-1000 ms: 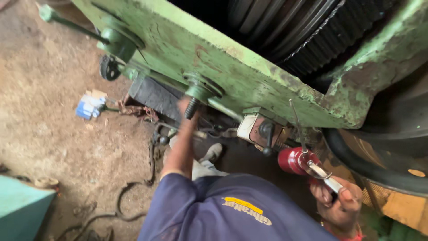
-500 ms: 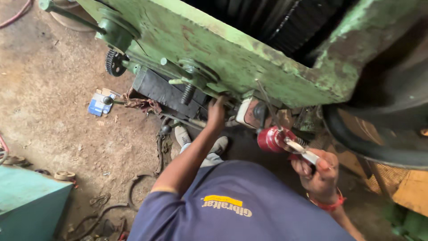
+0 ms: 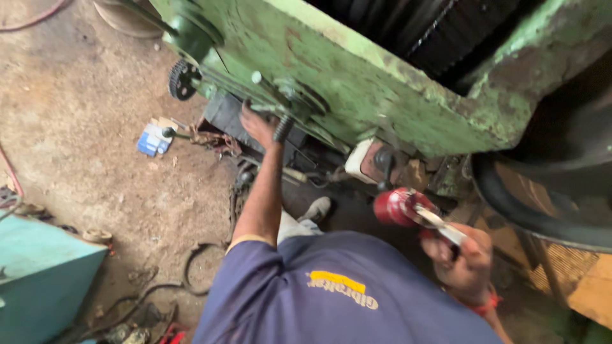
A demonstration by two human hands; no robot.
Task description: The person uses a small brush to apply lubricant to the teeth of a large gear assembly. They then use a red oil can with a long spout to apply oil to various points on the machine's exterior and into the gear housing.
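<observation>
- The person wore a dark navy short-sleeved shirt [image 3: 331, 293] with a yellow printed mark across it.
- The sleeve hem [image 3: 245, 241] ended above the elbow, edged with a pale band, leaving the left forearm bare.
- A red band [image 3: 482, 304] circled the right wrist.
- Light grey trousers [image 3: 294, 224] showed below the shirt.
- A pale shoe [image 3: 319, 207] covered one foot.

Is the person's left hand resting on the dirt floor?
No: the left hand is raised against the green machine frame, by a bolt, well above the floor.
</observation>
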